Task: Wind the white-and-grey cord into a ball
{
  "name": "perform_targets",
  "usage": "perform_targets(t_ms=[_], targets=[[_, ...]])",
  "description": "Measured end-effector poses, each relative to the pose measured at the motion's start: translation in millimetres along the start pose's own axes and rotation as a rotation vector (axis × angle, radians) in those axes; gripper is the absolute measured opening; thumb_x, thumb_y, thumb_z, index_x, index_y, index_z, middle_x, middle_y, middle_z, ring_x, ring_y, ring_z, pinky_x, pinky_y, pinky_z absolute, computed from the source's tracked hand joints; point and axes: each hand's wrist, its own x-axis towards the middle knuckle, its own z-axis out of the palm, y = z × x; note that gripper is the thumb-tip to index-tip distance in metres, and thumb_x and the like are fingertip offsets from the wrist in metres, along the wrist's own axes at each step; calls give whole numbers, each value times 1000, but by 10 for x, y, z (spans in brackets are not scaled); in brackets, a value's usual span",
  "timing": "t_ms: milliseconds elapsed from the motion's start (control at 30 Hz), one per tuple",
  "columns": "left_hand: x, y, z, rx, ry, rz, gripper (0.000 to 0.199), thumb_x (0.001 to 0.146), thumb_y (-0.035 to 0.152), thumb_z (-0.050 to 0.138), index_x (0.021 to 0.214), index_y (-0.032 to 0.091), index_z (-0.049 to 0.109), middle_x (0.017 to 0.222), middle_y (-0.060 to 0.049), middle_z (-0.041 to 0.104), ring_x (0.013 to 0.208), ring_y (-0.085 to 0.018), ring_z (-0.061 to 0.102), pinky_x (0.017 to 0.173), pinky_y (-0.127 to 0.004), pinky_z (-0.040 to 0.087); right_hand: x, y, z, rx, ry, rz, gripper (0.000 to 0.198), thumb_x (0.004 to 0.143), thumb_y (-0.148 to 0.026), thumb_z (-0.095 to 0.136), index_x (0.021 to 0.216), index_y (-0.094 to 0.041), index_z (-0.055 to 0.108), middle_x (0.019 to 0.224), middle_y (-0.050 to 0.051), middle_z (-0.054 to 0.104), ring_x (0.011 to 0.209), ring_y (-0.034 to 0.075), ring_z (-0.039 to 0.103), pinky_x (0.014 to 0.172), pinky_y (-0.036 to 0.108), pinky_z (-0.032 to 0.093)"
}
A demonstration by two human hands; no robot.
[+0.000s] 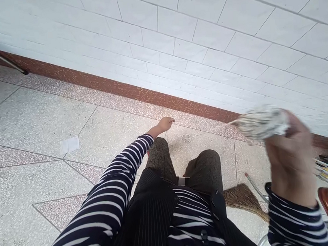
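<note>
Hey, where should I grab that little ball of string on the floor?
Probably pinch the small ball of string around its sides, from above and the left: it looks round, rests on the floor, and a strand appears to trail off rightward.

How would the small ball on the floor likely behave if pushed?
The small ball would probably roll, being roundish. It is likely light, as it looks like wound string. It might unwind, since a strand seems to run from it.

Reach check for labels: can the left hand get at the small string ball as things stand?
Probably yes: the left hand appears close to the small string ball, with nothing solid visible between them, though depth is hard to judge.
</note>
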Motion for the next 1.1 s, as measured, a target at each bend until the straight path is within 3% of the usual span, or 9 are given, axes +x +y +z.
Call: perform_targets(t_ms=[67, 200, 333, 467, 600, 700, 833, 967, 1100], targets=[[-66, 195, -68, -154, 2, 18, 31, 94, 16, 50, 112, 16, 75, 127, -9, 70, 115, -23, 66, 99, -34, 54, 57, 196, 172, 61, -143, 132, 44, 59, -16, 85, 101, -23, 74, 104, 5, 73, 98, 25, 68, 84, 41, 57], [-316, 797, -230, -699, -18, 181, 29, 95, 27, 55, 116, 16, 73, 128, -10, 68, 109, -22, 67, 78, -31, 61, 170, 503, 420, 69, -231, 235, 41, 57, -22, 85, 97, -22, 74, 101, 4, 74, 100, 26, 68, 88, 42, 56], [-567, 1384, -294, -1003, -98, 401, 33, 91, 34, 64, 119, 18, 72, 122, -11, 70, 104, -19, 68, 81, -31, 59, 180, 652, 538, -4, -325, 194, 33, 67, -28, 84, 98, -24, 73, 106, 5, 73, 105, 27, 66, 89, 43, 57], [-715, 1619, -195, -1146, -206, 388, 39, 78, 29, 80, 113, 15, 73, 108, -10, 74, 93, -18, 70, 83, -32, 57, 151, 761, 564, -29, -322, 185, 31, 86, -36, 74, 111, -18, 68, 114, 8, 68, 104, 24, 65, 89, 43, 58], [-812, 1526, -11, -1114, -242, 328, 35, 75, 35, 82, 97, 9, 74, 87, -9, 75, 75, -16, 70, 70, -30, 58, 140, 800, 466, -26, -262, 180, 31, 95, -38, 63, 117, -15, 64, 119, 9, 65, 103, 21, 65, 88, 40, 57], [-858, 1326, 151, -1013, -225, 284, 34, 80, 41, 76, 90, 8, 72, 78, -8, 72, 64, -13, 66, 60, -26, 55, 111, 739, 333, 5, -211, 178, 25, 80, -32, 76, 103, -21, 71, 108, 6, 71, 100, 24, 67, 84, 40, 58], [-850, 961, 302, -831, -168, 281, 28, 89, 37, 63, 82, 10, 68, 75, -5, 68, 65, -11, 63, 64, -23, 53, 53, 591, 217, 91, -153, 202, 31, 65, -24, 78, 95, -24, 73, 99, 5, 74, 98, 27, 69, 81, 42, 59], [-786, 621, 286, -547, -67, 298, 23, 92, 26, 53, 77, 13, 64, 74, -2, 66, 68, -10, 62, 69, -22, 51, 11, 421, 174, 242, -82, 215, 32, 57, -19, 79, 88, -23, 72, 97, 4, 74, 103, 29, 68, 85, 43, 59], [-727, 477, 194, -424, -78, 261, 23, 94, 22, 45, 79, 14, 61, 78, -2, 65, 69, -10, 62, 69, -21, 51, -46, 267, 128, 287, -47, 136, 28, 58, -16, 79, 85, -22, 72, 94, 5, 74, 105, 29, 68, 89, 45, 58]])
